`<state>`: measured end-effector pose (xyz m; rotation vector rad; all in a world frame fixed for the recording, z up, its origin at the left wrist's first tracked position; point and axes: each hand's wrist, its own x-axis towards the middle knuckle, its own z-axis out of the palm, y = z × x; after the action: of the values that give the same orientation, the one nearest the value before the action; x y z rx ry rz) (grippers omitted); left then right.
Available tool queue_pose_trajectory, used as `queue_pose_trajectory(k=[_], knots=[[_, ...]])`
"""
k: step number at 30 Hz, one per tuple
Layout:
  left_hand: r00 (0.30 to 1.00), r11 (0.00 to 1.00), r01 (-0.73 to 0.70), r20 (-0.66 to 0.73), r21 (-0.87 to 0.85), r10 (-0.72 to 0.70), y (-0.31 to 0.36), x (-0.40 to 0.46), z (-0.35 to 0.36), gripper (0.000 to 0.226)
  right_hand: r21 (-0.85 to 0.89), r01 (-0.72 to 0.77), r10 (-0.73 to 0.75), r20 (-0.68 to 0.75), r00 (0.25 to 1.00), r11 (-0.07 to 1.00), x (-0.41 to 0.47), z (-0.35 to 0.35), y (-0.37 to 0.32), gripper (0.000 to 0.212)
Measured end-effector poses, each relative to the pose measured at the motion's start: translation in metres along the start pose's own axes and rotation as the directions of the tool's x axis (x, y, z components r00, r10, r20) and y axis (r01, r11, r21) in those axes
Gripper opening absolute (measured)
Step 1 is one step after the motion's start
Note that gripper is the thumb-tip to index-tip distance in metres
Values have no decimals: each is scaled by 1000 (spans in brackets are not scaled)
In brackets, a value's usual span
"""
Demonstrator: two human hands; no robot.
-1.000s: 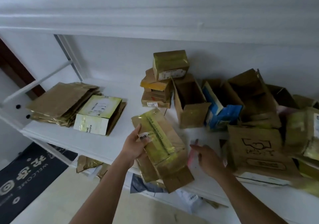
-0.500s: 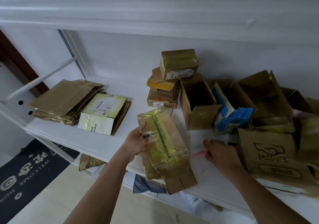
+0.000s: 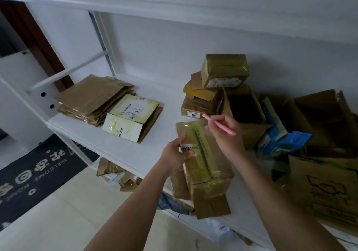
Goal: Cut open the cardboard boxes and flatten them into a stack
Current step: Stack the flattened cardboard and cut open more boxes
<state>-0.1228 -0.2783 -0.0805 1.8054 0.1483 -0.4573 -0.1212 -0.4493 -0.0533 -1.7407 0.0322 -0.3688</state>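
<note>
1. My left hand (image 3: 175, 155) grips the left edge of a taped box (image 3: 203, 159), thumb on its top face, holding it over the front edge of the white shelf (image 3: 155, 150).
2. My right hand (image 3: 225, 134) hovers over the far end of that box, fingers pinching a pink cutter (image 3: 219, 124) whose tip points left, just above the tape strip.
3. A flattened stack (image 3: 96, 98) lies well to the left on the shelf, with a white-labelled flat box (image 3: 133, 117) leaning on it.
4. Behind the cutter stands a pile of sealed boxes (image 3: 215, 88); opened boxes (image 3: 290, 119) crowd the right side.
5. Half a second ago my right hand lay low on the shelf beside the box, at the cutter; now it has lifted with the cutter in its grasp and moved over the box. My left hand keeps the same grip.
</note>
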Motion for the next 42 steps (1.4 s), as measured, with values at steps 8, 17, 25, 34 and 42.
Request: queue_pose_trajectory(k=[8, 17, 25, 34, 42], knots=[[999, 998, -33, 11, 52, 33, -6, 8, 2, 72, -97, -37, 34, -35, 999, 995, 11, 25, 38, 25], [996, 977, -86, 25, 195, 83, -8, 10, 2, 71, -196, 82, -83, 4, 997, 977, 11, 24, 40, 26], [998, 995, -2, 66, 102, -4, -3, 4, 0, 70, -311, 119, -82, 131, 988, 943, 9, 24, 37, 19], [993, 997, 72, 89, 41, -75, 4, 0, 0, 71, -385, 151, -81, 192, 978, 910, -20, 11, 28, 26], [995, 997, 60, 80, 46, -63, 6, -2, 3, 72, -276, 14, 58, 249, 967, 961, -82, -24, 13, 27]])
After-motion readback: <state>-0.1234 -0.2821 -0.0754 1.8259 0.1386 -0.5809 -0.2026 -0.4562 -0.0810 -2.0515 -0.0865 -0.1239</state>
